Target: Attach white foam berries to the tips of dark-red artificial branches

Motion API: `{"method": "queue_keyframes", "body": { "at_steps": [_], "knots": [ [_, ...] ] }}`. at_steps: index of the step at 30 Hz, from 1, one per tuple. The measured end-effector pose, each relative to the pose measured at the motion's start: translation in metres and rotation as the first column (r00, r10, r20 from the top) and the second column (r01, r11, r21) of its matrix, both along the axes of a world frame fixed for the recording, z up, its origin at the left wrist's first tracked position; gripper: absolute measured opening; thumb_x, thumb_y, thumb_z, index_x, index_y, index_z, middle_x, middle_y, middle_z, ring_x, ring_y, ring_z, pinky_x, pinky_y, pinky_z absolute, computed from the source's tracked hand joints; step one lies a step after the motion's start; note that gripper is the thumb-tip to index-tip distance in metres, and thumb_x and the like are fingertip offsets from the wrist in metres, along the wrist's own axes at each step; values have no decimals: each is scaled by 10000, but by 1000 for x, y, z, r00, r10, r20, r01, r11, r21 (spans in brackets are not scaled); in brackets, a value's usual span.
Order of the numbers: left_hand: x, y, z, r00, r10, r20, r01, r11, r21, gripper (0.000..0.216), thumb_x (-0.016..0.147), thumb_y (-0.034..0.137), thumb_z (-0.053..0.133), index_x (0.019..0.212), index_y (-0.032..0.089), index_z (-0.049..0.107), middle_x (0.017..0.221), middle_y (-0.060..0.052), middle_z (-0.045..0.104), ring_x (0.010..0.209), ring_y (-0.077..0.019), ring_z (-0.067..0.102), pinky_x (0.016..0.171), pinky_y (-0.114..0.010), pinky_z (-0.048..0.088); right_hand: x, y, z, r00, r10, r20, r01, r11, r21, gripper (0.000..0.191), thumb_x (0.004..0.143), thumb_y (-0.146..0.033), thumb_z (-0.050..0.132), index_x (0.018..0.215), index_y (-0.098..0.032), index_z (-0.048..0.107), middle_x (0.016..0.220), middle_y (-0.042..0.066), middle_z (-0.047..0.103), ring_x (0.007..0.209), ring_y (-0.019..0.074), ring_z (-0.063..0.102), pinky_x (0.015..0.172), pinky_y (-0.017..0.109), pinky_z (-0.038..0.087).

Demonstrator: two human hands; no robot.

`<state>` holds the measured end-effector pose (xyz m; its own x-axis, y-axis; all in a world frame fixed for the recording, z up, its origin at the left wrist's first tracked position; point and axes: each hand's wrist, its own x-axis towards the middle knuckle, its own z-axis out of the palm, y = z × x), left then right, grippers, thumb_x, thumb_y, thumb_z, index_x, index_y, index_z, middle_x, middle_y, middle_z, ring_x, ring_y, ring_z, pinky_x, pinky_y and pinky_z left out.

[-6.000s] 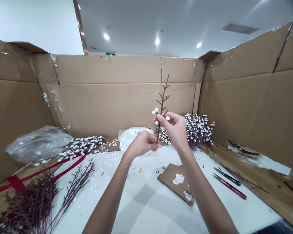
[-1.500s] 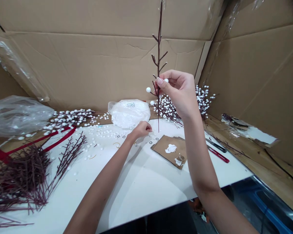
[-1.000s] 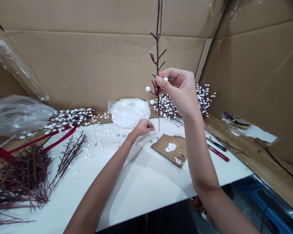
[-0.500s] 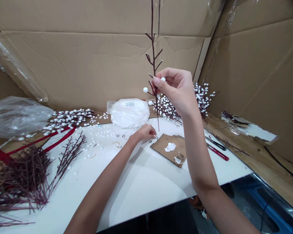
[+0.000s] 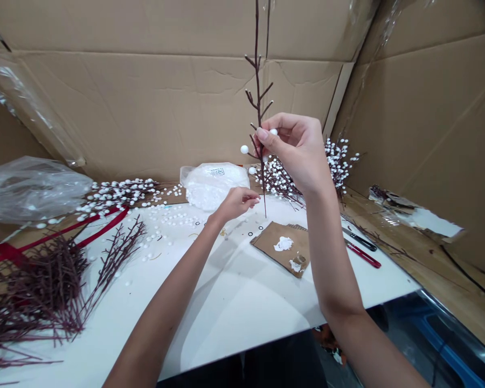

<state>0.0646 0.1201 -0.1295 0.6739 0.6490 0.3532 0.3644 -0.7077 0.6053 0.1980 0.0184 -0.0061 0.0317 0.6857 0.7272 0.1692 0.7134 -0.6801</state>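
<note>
My right hand pinches a dark red bare twig and holds it upright above the white table. A few small white foam balls sit on the twig's lower side shoots. My left hand hovers just below, near the twig's bottom end, with its fingertips pinched together on something too small to make out. Loose white balls lie scattered on the table behind it.
A clear bag of white balls lies at the back. Bare twigs are heaped at left, finished white-berried branches at back right. A cardboard scrap with white glue and scissors lie right. Cardboard walls enclose the table.
My left hand has lifted off the table from among the loose balls and risen towards the twig's lower end. The right hand and twig have stayed almost still.
</note>
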Motion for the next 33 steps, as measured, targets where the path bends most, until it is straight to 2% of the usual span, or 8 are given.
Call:
{"method": "queue_keyframes", "body": {
  "at_steps": [8, 12, 17, 21, 26, 29, 33],
  "knots": [
    [-5, -6, 21, 970, 37, 238, -33, 999, -18, 171, 749, 205, 518, 715, 106, 653, 620, -11, 583, 560, -84, 494, 517, -206, 382, -1, -1, -1, 999, -25, 21, 25, 1000, 9, 226, 771, -415, 645, 709, -205, 590, 671, -1, 593, 660, 123, 587, 636, 302, 512],
    [-4, -9, 29, 931, 65, 359, -36, 995, -88, 151, 724, 224, 581, 683, 95, 649, 590, -9, 575, 535, -83, 501, 507, -210, 396, -1, -1, 0, 1000, -16, 27, 16, 1000, 22, 221, 775, -398, 644, 693, -205, 572, 656, -4, 582, 637, 117, 574, 601, 286, 489],
    [-8, -20, 48, 809, 53, 586, 60, 983, -172, 219, 669, 316, 716, 778, 126, 705, 708, -39, 655, 612, -109, 576, 599, -244, 486, -2, -1, 1, 1000, 12, 18, -12, 999, 38, 194, 778, -318, 646, 675, -188, 547, 631, -21, 568, 595, 84, 542, 583, 249, 457],
    [-17, -37, 72, 734, 21, 679, 88, 988, -125, 189, 688, 300, 726, 828, 174, 734, 833, -43, 678, 652, -99, 603, 642, -239, 508, -3, -2, 1, 1000, 6, -2, -6, 1000, 25, 182, 773, -287, 642, 658, -187, 543, 606, -27, 561, 590, 79, 530, 574, 235, 441],
    [-27, -57, 96, 613, 94, 785, 40, 988, -150, 181, 667, 283, 752, 818, 183, 744, 781, -36, 698, 637, -88, 606, 654, -222, 510, -8, -4, 1, 998, 3, -65, -3, 1000, -1, 138, 771, -217, 619, 654, -175, 558, 613, -16, 577, 600, 90, 557, 585, 243, 447],
    [-30, -64, 105, 503, 133, 854, 86, 976, -203, 177, 639, 269, 773, 790, 182, 742, 770, -25, 695, 604, -65, 597, 634, -193, 498, -12, -6, 1, 998, -1, -69, 0, 1000, -22, 117, 763, -189, 612, 660, -158, 566, 625, -2, 591, 612, 97, 578, 585, 246, 446],
    [-31, -69, 110, 422, 156, 893, 162, 956, -244, 170, 642, 230, 772, 794, 161, 742, 729, -16, 672, 637, -53, 605, 651, -157, 485, -16, -5, -1, 998, 3, -67, -6, 999, -45, 94, 755, -193, 610, 682, -147, 572, 643, 4, 608, 610, 92, 575, 590, 245, 441]
  ]
}}
